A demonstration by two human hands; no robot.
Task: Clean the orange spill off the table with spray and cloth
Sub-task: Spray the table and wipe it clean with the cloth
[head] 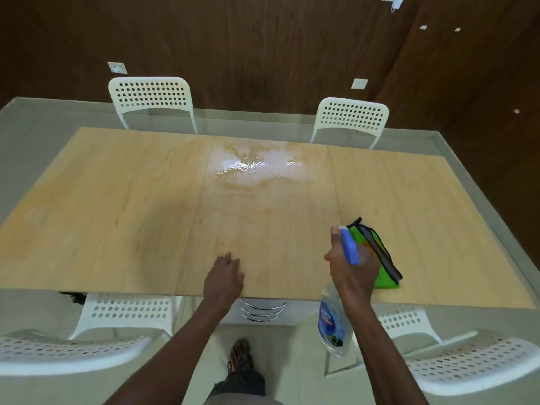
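A: Where is the spill (254, 165)?
B: On the far middle of the tabletop (117, 206), wet and glossy.
A: The hands?
B: Right hand (352, 266), grip clamped on the spray bottle (333, 323); left hand (225, 276) flat, fingers relaxed, at the near edge. The green cloth (377, 255) lies just beyond the right hand.
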